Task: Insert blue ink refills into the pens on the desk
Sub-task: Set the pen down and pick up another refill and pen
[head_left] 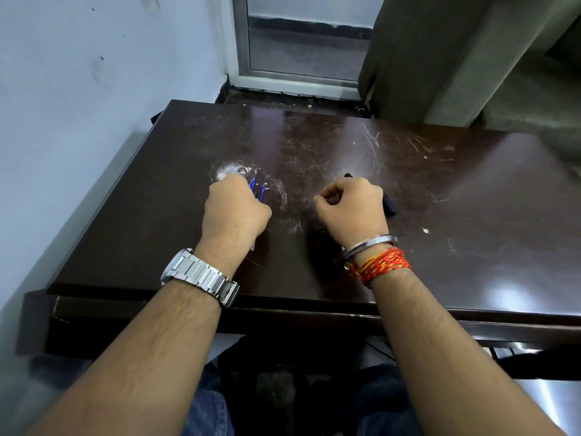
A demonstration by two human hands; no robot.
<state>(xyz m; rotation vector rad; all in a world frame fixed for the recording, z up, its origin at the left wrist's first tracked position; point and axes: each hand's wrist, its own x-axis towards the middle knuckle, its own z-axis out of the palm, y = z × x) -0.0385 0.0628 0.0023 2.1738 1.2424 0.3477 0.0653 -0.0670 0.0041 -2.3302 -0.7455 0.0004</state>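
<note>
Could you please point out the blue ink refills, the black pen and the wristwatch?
blue ink refills (257,191): head view, tips showing beside the left fist.
black pen (389,205): head view, end protruding from the right fist.
wristwatch (201,276): head view, metal band.

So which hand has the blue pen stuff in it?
The left hand, the one with the silver watch. Blue refills poke out past its knuckles. The right hand has only something black beside it.

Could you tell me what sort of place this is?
Probably a plain room at home or in an office: a scratched dark desk pushed against a painted wall, near a metal-framed glass door with a curtain.
</note>
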